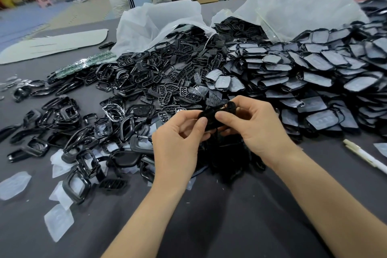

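Observation:
My left hand (178,140) and my right hand (251,125) meet above the dark table (230,216), both pinching one small black plastic key-fob part (211,118). The left thumb and fingers hold its left end. The right thumb presses on its top while the right fingers curl around its far side. The part is blurred and partly hidden by my fingers, so its exact shape is unclear. A small dark heap of black parts (226,157) lies on the table right under my hands.
Black frames (79,132) are scattered at left, button pads (173,90) heaped in the middle, film-covered shells (314,77) stacked at right. Clear plastic bags (159,19) lie behind. A white pen (364,156) rests at right; clear film pieces (58,222) lie at left.

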The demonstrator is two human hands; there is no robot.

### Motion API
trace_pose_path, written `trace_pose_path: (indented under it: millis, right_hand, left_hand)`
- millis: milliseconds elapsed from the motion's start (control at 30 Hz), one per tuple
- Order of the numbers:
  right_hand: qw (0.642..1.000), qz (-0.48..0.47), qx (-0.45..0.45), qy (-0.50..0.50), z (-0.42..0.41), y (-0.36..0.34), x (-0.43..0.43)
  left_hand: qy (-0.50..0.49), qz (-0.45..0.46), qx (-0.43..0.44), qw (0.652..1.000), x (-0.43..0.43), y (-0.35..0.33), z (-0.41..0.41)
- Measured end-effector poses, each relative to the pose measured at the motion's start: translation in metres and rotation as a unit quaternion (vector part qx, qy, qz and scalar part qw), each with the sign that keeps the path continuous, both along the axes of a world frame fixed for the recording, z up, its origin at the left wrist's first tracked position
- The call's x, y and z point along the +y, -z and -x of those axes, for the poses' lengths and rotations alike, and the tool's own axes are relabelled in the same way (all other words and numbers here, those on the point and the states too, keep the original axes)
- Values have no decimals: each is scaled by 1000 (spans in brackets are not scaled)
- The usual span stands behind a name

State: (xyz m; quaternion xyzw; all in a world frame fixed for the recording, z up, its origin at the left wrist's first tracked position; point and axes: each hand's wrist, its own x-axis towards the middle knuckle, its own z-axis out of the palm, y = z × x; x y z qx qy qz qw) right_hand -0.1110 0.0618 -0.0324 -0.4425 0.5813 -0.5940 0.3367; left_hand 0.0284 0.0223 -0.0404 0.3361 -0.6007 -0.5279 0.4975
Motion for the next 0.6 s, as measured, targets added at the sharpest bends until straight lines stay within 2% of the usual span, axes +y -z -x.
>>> trace_pose_path:
  millis: [167,367,533,600]
  right_hand:
    - [998,-1,44,36,-1,2,0]
    - [999,-9,36,25,-2,0,0]
    - [1000,-10,0,-6,-1,1,0]
    - [1000,-11,-2,-10,-2,0,0]
  left_hand:
    - [-14,28,-26,999,1,3,1]
    - [-3,28,-46,999,-1,7,0]
    - [19,62,-121,990,-7,10,-2]
    - [15,65,-126,990,-7,9,-1]
